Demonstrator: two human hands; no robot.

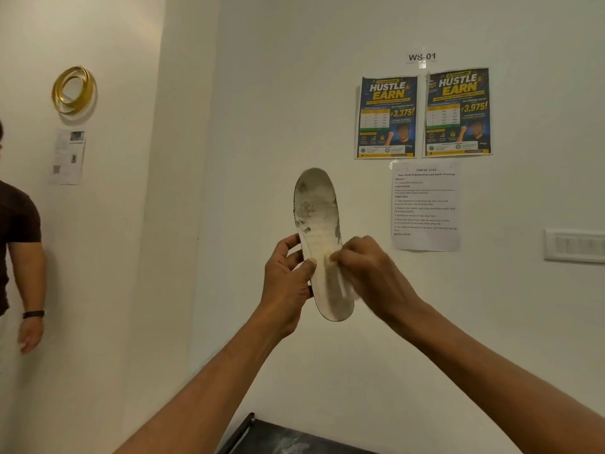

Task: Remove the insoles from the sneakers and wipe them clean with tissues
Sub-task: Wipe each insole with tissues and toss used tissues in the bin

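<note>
Looks like an office-type workstation room rather than a home: plain white walls, a WS-01 label (422,56), two Hustle & Earn posters (386,117), and a printed task sheet (425,206) taped underneath.

We list cream walls (278,93), two blue posters (386,116), a gold ring ornament (73,90). We note a white switch panel (574,245).

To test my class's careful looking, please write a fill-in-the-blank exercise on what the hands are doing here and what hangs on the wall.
1. The left hand grips a worn white ____ by its edge.
2. The right hand presses a white ____ against it.
3. The wall label above the posters reads ____.

Missing words: insole; tissue; WS-01.
</note>
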